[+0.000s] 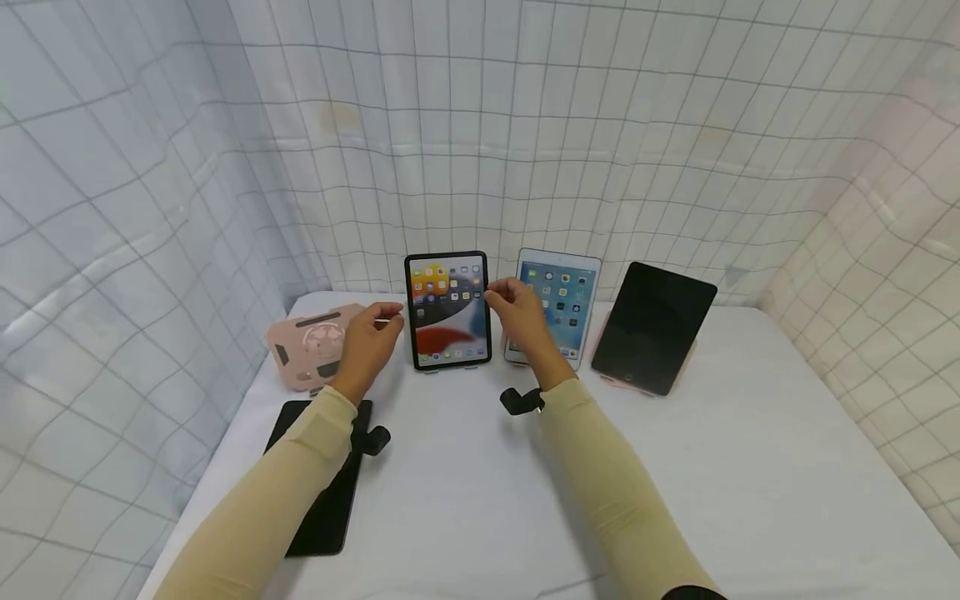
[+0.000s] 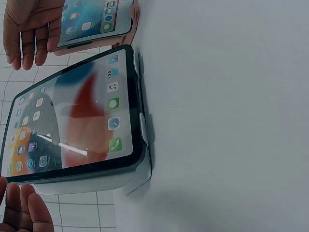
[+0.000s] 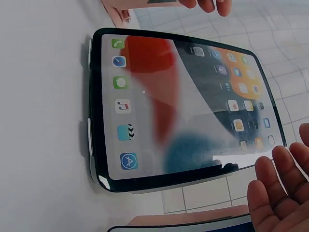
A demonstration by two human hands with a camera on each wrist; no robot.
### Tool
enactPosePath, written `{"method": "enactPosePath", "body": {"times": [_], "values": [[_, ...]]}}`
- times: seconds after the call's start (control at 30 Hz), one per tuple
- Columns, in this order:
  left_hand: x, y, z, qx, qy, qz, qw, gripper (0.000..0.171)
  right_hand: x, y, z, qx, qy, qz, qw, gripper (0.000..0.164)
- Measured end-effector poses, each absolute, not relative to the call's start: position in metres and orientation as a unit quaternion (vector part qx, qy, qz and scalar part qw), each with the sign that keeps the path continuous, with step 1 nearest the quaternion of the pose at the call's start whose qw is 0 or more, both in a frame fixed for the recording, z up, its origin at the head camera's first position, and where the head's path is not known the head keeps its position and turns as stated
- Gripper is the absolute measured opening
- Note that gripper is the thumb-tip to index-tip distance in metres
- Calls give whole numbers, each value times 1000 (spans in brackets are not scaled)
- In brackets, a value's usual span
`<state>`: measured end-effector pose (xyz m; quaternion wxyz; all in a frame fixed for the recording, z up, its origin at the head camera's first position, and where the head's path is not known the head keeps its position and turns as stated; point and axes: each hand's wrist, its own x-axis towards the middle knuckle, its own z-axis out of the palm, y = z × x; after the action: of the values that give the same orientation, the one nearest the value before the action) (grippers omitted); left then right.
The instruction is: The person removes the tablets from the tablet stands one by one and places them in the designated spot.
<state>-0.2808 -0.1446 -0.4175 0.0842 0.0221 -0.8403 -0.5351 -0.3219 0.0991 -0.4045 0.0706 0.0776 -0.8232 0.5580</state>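
A black-framed tablet (image 1: 450, 310) with a lit screen leans upright on a pale stand (image 2: 96, 186), its lower edge on small lips. Left of it hovers my left hand (image 1: 371, 337), fingers slightly bent and holding nothing. My right hand (image 1: 521, 312) is at the tablet's upper right edge, partly in front of the white tablet (image 1: 573, 287). In the right wrist view, the relaxed fingers (image 3: 270, 191) lie beside the black-framed tablet without gripping it; whether a fingertip touches the edge I cannot tell. The left fingertips (image 2: 36, 208) appear just beside the opposite edge.
Behind my left hand stands a pink tablet stand (image 1: 296, 350) bearing no tablet. A dark tablet (image 1: 330, 508) lies flat under my left forearm. Another dark-screened tablet (image 1: 652, 329) leans on a pink stand at the right. Checked white cloth (image 1: 480, 125) hangs around the white table (image 1: 465, 483).
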Motion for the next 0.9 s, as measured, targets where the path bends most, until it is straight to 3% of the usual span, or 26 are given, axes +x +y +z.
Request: {"method": "enactPosePath", "body": {"times": [0.5,0.9], "values": [[-303,-144,-407,29,-848,-522,86,40,-338,98,-393,60,-853,509,101,29],[-314,-138,-407,37,-830,-548,95,39,-343,88,-394,44,-875,463,136,21]]}}
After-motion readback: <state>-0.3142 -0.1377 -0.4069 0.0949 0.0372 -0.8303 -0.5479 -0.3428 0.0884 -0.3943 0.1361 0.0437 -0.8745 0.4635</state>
